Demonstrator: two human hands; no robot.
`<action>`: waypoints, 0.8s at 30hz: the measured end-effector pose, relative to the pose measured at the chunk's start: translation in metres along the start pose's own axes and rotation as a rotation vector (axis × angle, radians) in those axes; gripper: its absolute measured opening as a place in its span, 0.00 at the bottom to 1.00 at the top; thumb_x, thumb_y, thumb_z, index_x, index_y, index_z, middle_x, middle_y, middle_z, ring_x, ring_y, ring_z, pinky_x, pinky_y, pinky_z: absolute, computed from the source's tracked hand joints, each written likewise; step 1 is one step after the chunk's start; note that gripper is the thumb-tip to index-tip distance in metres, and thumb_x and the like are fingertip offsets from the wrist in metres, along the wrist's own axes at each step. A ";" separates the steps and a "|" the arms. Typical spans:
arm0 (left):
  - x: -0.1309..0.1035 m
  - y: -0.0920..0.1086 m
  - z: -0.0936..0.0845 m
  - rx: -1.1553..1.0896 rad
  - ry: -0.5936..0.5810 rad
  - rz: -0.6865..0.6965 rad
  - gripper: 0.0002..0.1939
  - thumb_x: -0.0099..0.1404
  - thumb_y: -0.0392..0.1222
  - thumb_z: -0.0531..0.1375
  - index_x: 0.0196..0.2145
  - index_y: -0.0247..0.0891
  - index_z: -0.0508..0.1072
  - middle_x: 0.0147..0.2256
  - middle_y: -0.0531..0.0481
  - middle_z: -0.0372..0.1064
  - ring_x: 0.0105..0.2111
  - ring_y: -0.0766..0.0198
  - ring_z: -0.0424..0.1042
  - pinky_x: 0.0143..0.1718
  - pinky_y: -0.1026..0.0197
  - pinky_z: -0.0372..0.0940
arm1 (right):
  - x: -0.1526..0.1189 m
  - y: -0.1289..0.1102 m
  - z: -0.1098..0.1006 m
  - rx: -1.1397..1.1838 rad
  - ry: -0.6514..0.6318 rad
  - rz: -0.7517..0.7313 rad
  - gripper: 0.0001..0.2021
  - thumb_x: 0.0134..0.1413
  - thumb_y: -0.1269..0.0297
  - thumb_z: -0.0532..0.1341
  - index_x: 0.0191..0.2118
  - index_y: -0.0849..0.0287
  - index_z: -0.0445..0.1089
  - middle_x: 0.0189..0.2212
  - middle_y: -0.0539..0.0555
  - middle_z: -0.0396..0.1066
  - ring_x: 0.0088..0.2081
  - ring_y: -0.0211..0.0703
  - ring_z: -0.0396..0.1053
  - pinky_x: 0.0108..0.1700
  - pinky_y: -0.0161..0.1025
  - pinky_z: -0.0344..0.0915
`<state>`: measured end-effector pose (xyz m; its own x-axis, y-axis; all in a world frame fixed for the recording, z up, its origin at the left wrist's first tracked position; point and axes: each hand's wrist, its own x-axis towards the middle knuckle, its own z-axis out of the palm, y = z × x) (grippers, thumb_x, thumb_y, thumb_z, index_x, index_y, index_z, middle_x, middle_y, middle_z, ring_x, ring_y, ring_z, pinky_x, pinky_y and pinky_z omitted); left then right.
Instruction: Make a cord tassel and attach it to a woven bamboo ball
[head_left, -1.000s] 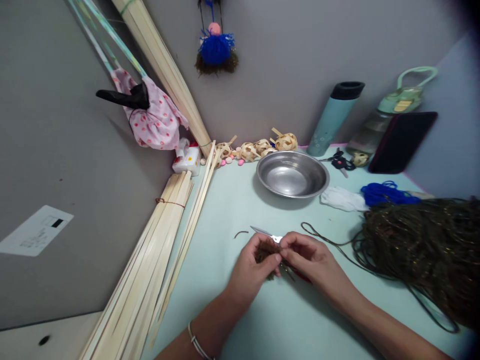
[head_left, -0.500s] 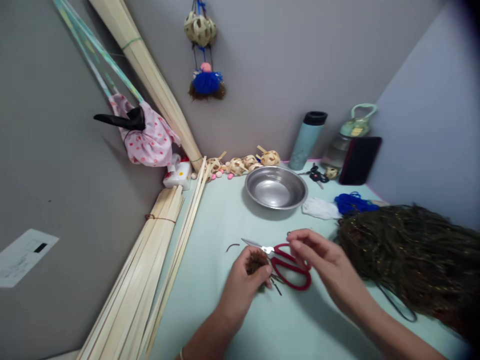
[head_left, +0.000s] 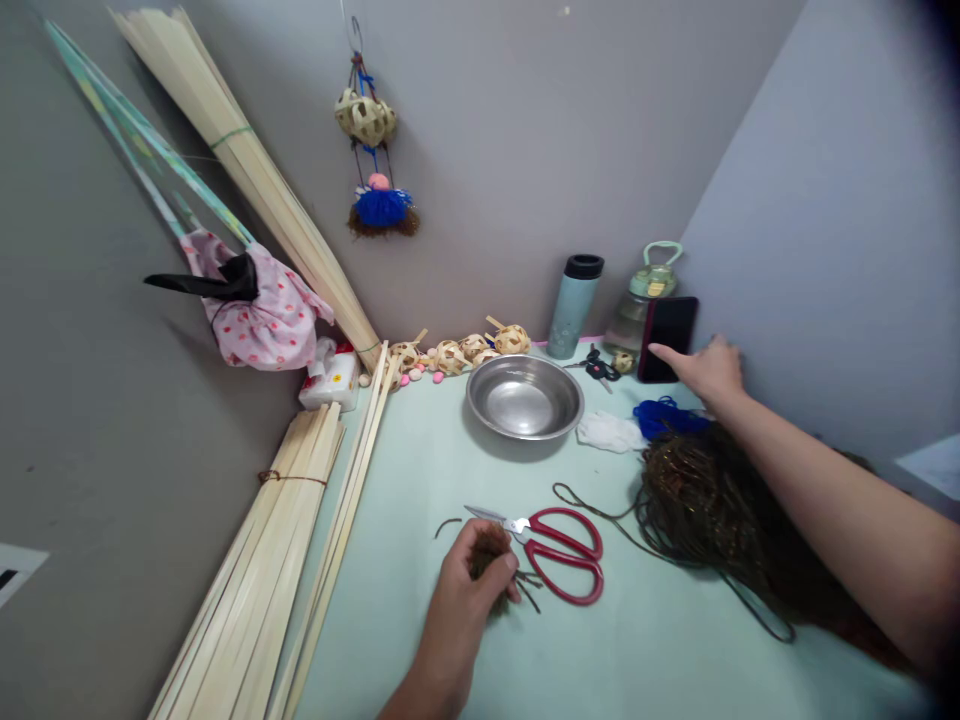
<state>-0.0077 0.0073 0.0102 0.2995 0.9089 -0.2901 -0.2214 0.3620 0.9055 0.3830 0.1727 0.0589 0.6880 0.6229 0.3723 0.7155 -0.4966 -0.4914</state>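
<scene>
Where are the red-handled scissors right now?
Head view, lower middle: the red-handled scissors lie on the table, just right of the left hand and nearer the person than the steel bowl.

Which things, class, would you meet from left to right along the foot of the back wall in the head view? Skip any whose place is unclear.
Tissue pack, woven balls, blue tumbler, green-lidded bottle, phone.
</scene>
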 end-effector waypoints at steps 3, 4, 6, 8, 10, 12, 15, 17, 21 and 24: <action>0.002 -0.002 -0.001 0.005 0.000 -0.012 0.14 0.58 0.48 0.67 0.35 0.38 0.70 0.32 0.52 0.65 0.26 0.69 0.66 0.34 0.64 0.62 | 0.005 0.000 0.020 -0.005 0.010 0.162 0.24 0.61 0.53 0.64 0.58 0.59 0.66 0.59 0.62 0.64 0.56 0.56 0.67 0.56 0.56 0.65; 0.003 -0.003 -0.001 0.005 -0.001 -0.012 0.15 0.58 0.49 0.67 0.34 0.38 0.69 0.32 0.52 0.65 0.26 0.69 0.66 0.33 0.64 0.62 | 0.005 0.000 0.026 -0.001 0.013 0.192 0.23 0.62 0.54 0.64 0.59 0.59 0.66 0.59 0.62 0.64 0.56 0.56 0.66 0.56 0.56 0.65; 0.004 -0.004 -0.001 0.006 -0.001 -0.005 0.16 0.57 0.50 0.67 0.34 0.38 0.69 0.31 0.52 0.65 0.26 0.69 0.66 0.33 0.64 0.62 | 0.006 -0.001 0.036 0.013 0.022 0.233 0.23 0.62 0.56 0.63 0.59 0.59 0.66 0.60 0.63 0.64 0.57 0.56 0.66 0.56 0.56 0.65; 0.005 -0.005 -0.002 0.010 -0.001 0.002 0.16 0.58 0.51 0.67 0.34 0.38 0.69 0.31 0.53 0.65 0.25 0.69 0.66 0.32 0.64 0.62 | 0.008 -0.002 0.043 0.028 0.033 0.260 0.23 0.63 0.56 0.63 0.60 0.58 0.65 0.60 0.62 0.63 0.57 0.56 0.66 0.56 0.57 0.65; 0.006 -0.007 -0.003 0.008 0.007 0.004 0.16 0.58 0.51 0.67 0.34 0.38 0.69 0.31 0.53 0.65 0.25 0.69 0.66 0.32 0.63 0.62 | 0.009 -0.001 0.047 0.041 0.043 0.279 0.23 0.63 0.56 0.63 0.60 0.57 0.65 0.61 0.62 0.63 0.58 0.56 0.66 0.57 0.57 0.65; 0.007 -0.008 -0.003 0.004 0.009 0.005 0.15 0.58 0.51 0.67 0.34 0.38 0.70 0.31 0.54 0.65 0.25 0.69 0.67 0.32 0.63 0.62 | 0.011 0.000 0.049 0.054 0.046 0.285 0.23 0.63 0.56 0.63 0.61 0.55 0.64 0.62 0.61 0.62 0.58 0.56 0.65 0.57 0.57 0.64; 0.008 -0.010 -0.005 0.008 -0.002 0.000 0.16 0.58 0.52 0.67 0.34 0.38 0.70 0.29 0.54 0.64 0.24 0.69 0.67 0.31 0.63 0.62 | 0.013 0.002 0.047 0.074 0.036 0.275 0.25 0.63 0.55 0.63 0.63 0.54 0.62 0.62 0.61 0.61 0.59 0.57 0.64 0.58 0.58 0.64; 0.009 -0.011 -0.005 0.013 -0.007 -0.007 0.17 0.57 0.53 0.68 0.34 0.37 0.70 0.29 0.54 0.64 0.23 0.70 0.67 0.30 0.64 0.61 | 0.015 0.003 0.046 0.088 0.022 0.264 0.27 0.62 0.55 0.63 0.64 0.55 0.60 0.63 0.62 0.60 0.59 0.58 0.64 0.58 0.59 0.64; 0.010 -0.012 -0.006 -0.005 -0.011 -0.012 0.19 0.56 0.54 0.68 0.33 0.37 0.69 0.29 0.54 0.65 0.23 0.70 0.67 0.29 0.64 0.61 | 0.017 0.005 0.048 0.110 0.005 0.261 0.29 0.62 0.54 0.63 0.65 0.53 0.58 0.63 0.62 0.59 0.59 0.58 0.64 0.57 0.59 0.64; 0.010 -0.013 -0.007 -0.006 -0.010 -0.013 0.19 0.57 0.54 0.68 0.34 0.37 0.70 0.30 0.53 0.65 0.24 0.70 0.67 0.29 0.64 0.62 | 0.019 0.005 0.049 0.116 0.013 0.268 0.29 0.62 0.55 0.63 0.65 0.54 0.58 0.64 0.62 0.59 0.59 0.58 0.64 0.58 0.59 0.64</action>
<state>-0.0079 0.0134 -0.0069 0.3115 0.9021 -0.2987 -0.2229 0.3749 0.8999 0.3933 0.2118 0.0246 0.8527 0.4708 0.2263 0.4898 -0.5699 -0.6598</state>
